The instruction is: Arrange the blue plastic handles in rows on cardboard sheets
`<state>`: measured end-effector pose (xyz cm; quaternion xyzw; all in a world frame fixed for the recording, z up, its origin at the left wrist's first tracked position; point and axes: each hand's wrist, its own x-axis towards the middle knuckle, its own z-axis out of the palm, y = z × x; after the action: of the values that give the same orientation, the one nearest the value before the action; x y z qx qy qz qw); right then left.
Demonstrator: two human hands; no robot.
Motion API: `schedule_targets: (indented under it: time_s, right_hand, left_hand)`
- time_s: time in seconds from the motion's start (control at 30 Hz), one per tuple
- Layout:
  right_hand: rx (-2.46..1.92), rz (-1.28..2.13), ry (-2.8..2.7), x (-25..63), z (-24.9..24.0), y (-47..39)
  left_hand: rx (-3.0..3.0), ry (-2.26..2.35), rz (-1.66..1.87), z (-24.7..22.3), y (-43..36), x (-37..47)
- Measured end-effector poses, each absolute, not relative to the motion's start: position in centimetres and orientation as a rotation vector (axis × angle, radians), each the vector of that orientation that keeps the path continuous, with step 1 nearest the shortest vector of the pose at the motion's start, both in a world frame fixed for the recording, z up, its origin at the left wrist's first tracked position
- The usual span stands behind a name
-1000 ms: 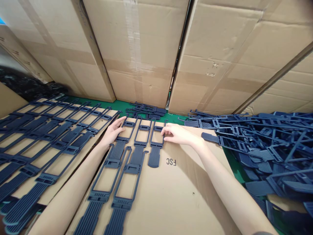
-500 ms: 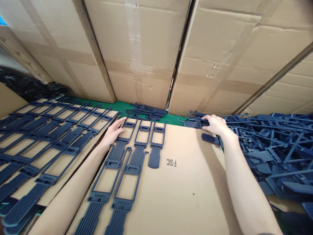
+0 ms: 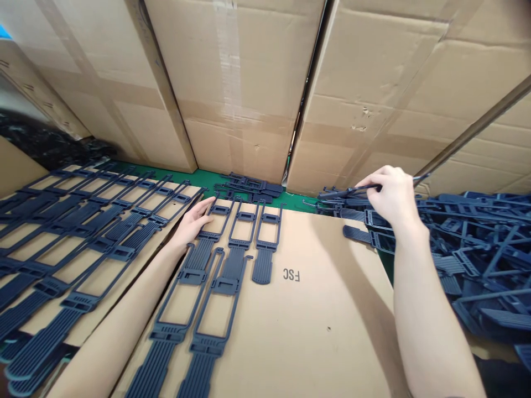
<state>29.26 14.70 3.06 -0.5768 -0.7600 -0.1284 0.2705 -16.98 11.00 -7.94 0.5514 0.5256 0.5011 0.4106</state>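
My left hand (image 3: 193, 223) rests at the upper left of the cardboard sheet (image 3: 307, 315), thumb and fingers apart, its fingertips against a dark blue plastic frame piece (image 3: 221, 210) with a ribbed tab. To its right lie two similar frame pieces, and longer-looking ones lie in a nearer row. My right hand (image 3: 392, 193) is raised above the sheet's far right corner, fingers closed on another dark blue plastic frame piece (image 3: 338, 193), seen nearly edge-on. Below that hand, a loose piece (image 3: 357, 234) overlaps the sheet's right edge.
A big tangled heap of the same pieces (image 3: 489, 243) lies on the right. On the left, another cardboard sheet (image 3: 105, 298) carries overlapping rows of them. A small pile (image 3: 253, 187) sits on the green surface (image 3: 203, 179), before tall cardboard boxes (image 3: 244, 110).
My right hand has risen and moved slightly right, lifting a frame piece off the pieces at the sheet's far right corner. My left hand has stayed in place.
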Motion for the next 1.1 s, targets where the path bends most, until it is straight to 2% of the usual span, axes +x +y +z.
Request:
schedule_targets:
  time_s: [0.17, 0.4, 0.57, 0.8, 0.97, 1.1]
  right_hand:
    - [-1.297, -0.061, -2.447, 25.2, 5.5, 12.6]
    - [-1.252, 0.32, -2.721, 20.6, 1.9, 13.4]
    - [-1.236, 0.251, -2.467, 21.4, 1.8, 13.9]
    - [-1.62, 0.331, -2.545, 22.5, 0.2, 14.8]
    - [-1.631, 0.314, -2.571, 21.8, -1.3, 15.2]
    - [-1.571, 0.253, -2.55, 21.0, 0.0, 14.5]
  left_hand:
    - [1.391, 1.299, 1.251, -8.3, 11.1, -17.2]
    - [1.389, 1.308, 1.251, -8.3, 11.1, -17.2]
    - [1.408, 1.312, 1.257, -8.3, 11.1, -17.1]
    - [1.379, 1.314, 1.25, -8.1, 11.0, -17.0]
    - [1.38, 1.307, 1.264, -8.2, 11.1, -17.0]
    - [1.386, 1.309, 1.252, -8.1, 11.1, -16.9]
